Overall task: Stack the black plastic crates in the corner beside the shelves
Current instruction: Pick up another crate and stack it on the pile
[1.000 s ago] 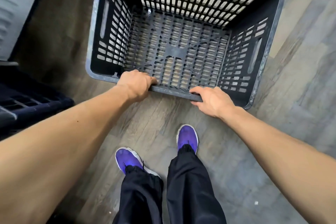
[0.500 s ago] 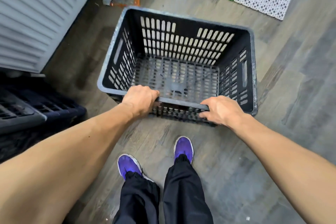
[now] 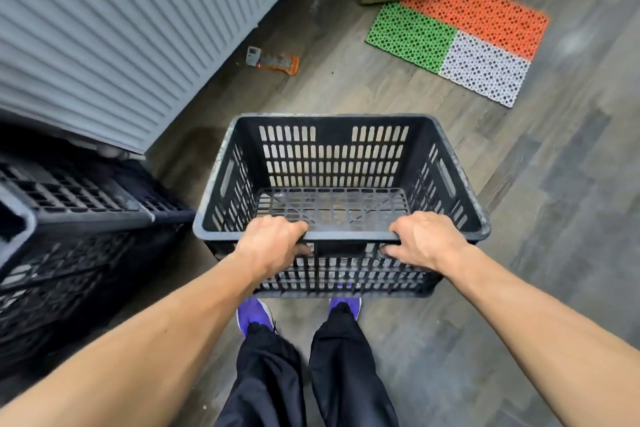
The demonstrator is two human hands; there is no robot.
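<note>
Centre frame: my left hand (image 3: 273,246) and right hand (image 3: 424,239) clasp the near rim of the black slotted crate (image 3: 332,163); rigid, seemingly light.

A black crate (image 3: 341,163) of matt slotted plastic, its rim scuffed pale and dusty, above a floor (image 3: 540,253) of grey wood-grain planks with a dull sheen. Perforated plastic mats (image 3: 460,31) in orange, green and white lie beyond; a ribbed grey panel (image 3: 114,28) looks smooth and matt.
</note>
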